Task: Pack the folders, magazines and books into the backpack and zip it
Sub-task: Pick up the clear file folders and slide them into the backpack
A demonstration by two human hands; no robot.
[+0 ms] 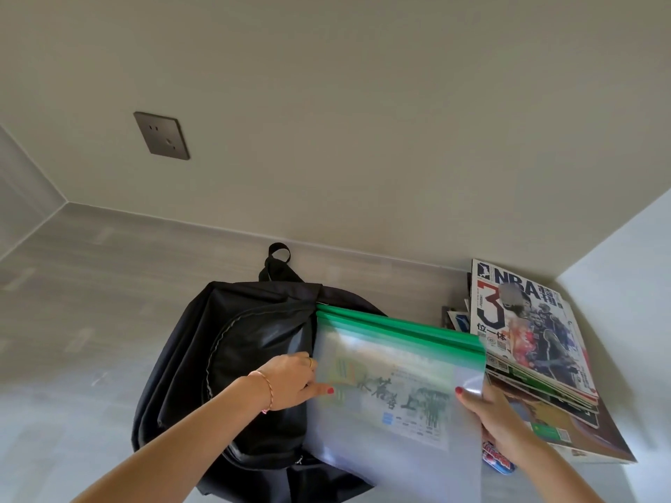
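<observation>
A black backpack [232, 361] lies on the grey surface with its top handle toward the wall. Both hands hold a stack of translucent folders [395, 386] with green zip edges, printed paper showing inside. The folders' green edge pokes into the backpack's opening at the right side. My left hand [294, 379] grips the folders' left edge, next to the bag's opening. My right hand [497, 419] grips their right edge. A pile of magazines and books [533, 357] lies to the right, an NBA magazine on top.
The grey tabletop [90, 321] runs into a corner with beige walls. A dark wall socket [161, 135] sits on the back wall at left. A white wall [624, 303] bounds the right side, close behind the magazine pile.
</observation>
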